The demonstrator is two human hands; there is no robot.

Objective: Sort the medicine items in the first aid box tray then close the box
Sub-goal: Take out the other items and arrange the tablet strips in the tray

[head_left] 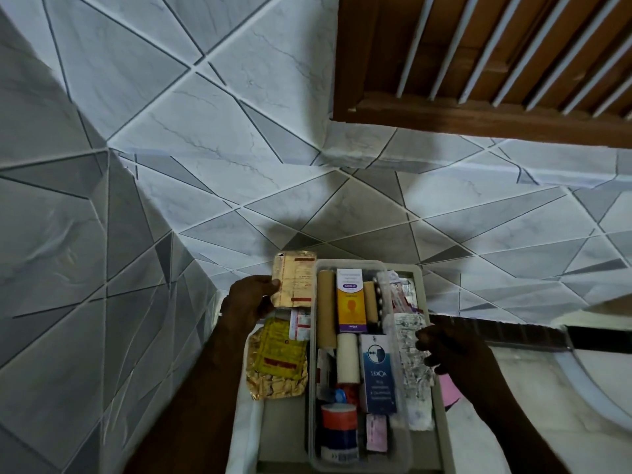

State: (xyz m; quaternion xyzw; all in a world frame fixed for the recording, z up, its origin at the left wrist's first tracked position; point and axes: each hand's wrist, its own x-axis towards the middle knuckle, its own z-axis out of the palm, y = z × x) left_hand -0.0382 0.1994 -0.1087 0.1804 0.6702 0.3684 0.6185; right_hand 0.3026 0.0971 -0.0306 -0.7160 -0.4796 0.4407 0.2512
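A clear plastic tray sits in the first aid box, packed with medicine boxes, bandage rolls and blister strips. My left hand pinches a gold blister pack upright, just left of the tray. Below it lie a yellow and gold blister pack and a small white strip. My right hand rests at the tray's right edge, fingertips on a silver blister strip. Inside the tray stand an orange and purple box and a blue box.
The box stands on a white cloth against a grey and white tiled wall. A brown slatted wooden frame hangs at upper right. A dark bar and a white curved rim lie to the right.
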